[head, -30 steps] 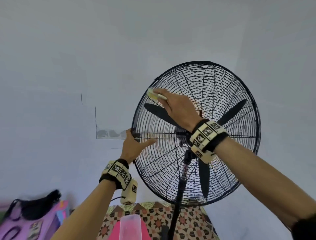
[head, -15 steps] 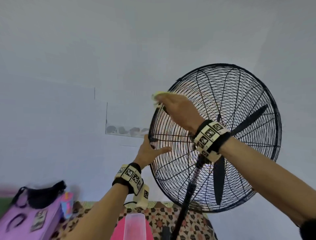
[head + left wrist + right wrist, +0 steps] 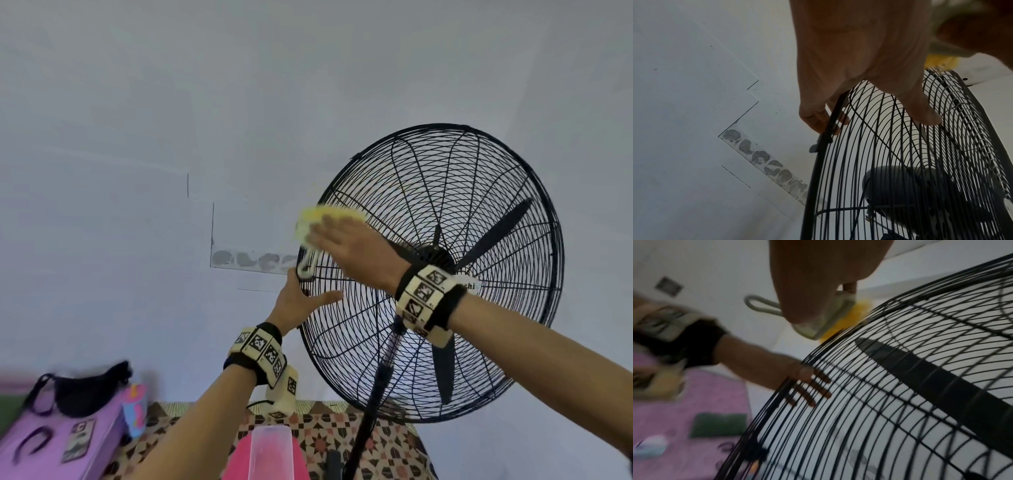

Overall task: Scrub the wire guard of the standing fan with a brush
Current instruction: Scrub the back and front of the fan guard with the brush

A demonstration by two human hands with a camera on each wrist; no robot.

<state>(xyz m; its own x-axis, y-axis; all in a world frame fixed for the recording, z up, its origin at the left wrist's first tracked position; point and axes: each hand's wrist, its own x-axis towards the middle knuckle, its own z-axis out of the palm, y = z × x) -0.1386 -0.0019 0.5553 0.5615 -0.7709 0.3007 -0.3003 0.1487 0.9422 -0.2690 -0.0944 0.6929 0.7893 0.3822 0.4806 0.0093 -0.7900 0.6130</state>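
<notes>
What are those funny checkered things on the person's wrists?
Each wrist wears a black strap with a ring of cream blocks, left wristband and right wristband. Every block carries a black-and-white square pattern, like a little code. A cream camera box with the same patterns hangs under the left wrist, with a thin dark cable beside it. Both forearms are bare, no sleeves.

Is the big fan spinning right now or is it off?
Off. The black blades behind the wire guard show sharp and separate, not blurred, while the brush scrubs the guard's rim.
</notes>
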